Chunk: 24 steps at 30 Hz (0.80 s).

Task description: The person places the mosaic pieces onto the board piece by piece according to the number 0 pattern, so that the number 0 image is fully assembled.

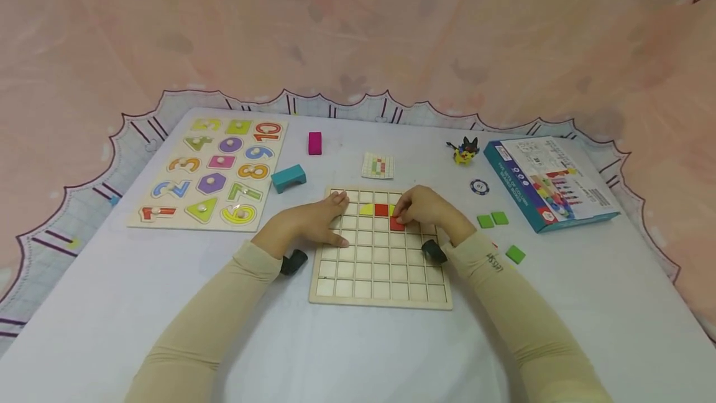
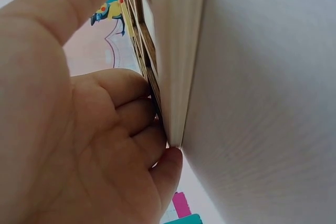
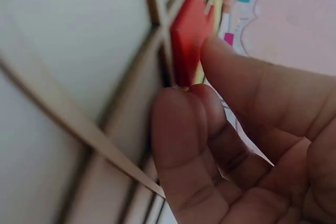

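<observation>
Near the far side of a wooden grid board (image 1: 381,289), the right hand (image 1: 427,209) pinches a red tile (image 1: 396,224) between bent thumb and fingers. Seen from the head, that tile sits in front of a yellow piece partly covered by the fingers, diagonal to a second red tile (image 1: 381,209); another yellow piece (image 1: 366,209) lies left of the latter. The right wrist view adds what the hand hides from above: the thumb tip touches the tile's edge, with a fingertip close against its near corner. Whether the tile is fully seated in a cell, I cannot tell.

The left hand (image 1: 316,219) grasps nothing; from the head it rests spread over the board's far left corner. Only the left wrist view shows its palm side, the fingers lightly bent along the board's edge and one fingertip at the corner, plus the board's thickness.

The head view alone takes in the patterned card (image 1: 378,166) beyond the board, the green tiles (image 1: 516,254) to the right, the box (image 1: 554,182) at far right and the number puzzle (image 1: 212,182) at left.
</observation>
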Motion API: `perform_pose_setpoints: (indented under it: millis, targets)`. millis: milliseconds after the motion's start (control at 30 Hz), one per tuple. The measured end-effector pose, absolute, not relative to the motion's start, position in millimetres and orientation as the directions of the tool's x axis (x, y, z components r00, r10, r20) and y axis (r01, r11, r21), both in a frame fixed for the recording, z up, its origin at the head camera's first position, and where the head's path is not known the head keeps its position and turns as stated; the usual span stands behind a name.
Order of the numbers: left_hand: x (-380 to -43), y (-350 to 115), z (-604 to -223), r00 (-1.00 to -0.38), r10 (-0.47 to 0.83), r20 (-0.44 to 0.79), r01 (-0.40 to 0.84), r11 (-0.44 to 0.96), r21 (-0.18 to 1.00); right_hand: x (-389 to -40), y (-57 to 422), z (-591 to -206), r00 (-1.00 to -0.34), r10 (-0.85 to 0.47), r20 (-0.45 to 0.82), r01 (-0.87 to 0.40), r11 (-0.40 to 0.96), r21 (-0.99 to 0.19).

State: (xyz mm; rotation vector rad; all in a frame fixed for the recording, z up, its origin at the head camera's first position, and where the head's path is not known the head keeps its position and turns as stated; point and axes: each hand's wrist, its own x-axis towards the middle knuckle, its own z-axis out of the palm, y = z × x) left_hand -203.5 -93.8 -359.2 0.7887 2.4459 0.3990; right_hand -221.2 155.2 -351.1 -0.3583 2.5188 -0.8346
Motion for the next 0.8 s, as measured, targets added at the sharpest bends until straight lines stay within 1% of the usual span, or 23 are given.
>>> perform_pose_setpoints:
  millis: [167,333,467,567,700,800]
  targets:
    - [-203.2,-92.7,-356.7,-0.686,0.617,-0.387,0.461,0.779,0.425,-219.8,173.1,-336.4,-0.849,-0.417,-0.325,-0.152,0.781,-0.606]
    - [-203.6,-93.6,-355.5,-0.695,0.599,-0.397,0.434,0.79,0.433,-215.1,204.5,-325.3,-0.836,-0.431,-0.341,-0.178,0.799,-0.574]
    - [-203.7,-94.8,-357.8,-0.694,0.597,-0.402,0.436,0.793,0.426,-205.5,228.0,-326.4,-0.819,-0.414,-0.396,-0.151,0.823,-0.548]
    - [-203.5,-95.5,-359.7,-0.687,0.603,-0.406,0.446,0.79,0.42,-197.4,238.9,-332.5,-0.808,-0.379,-0.452,-0.096,0.84,-0.534]
    - [-203.6,-95.1,-361.0,-0.684,0.606,-0.406,0.445,0.788,0.426,-189.4,247.3,-341.1,-0.797,-0.368,-0.478,-0.064,0.84,-0.539]
    - [-203.7,-94.1,-361.2,-0.683,0.61,-0.401,0.445,0.783,0.433,-185.4,252.6,-345.4,-0.795,-0.377,-0.476,-0.086,0.846,-0.527]
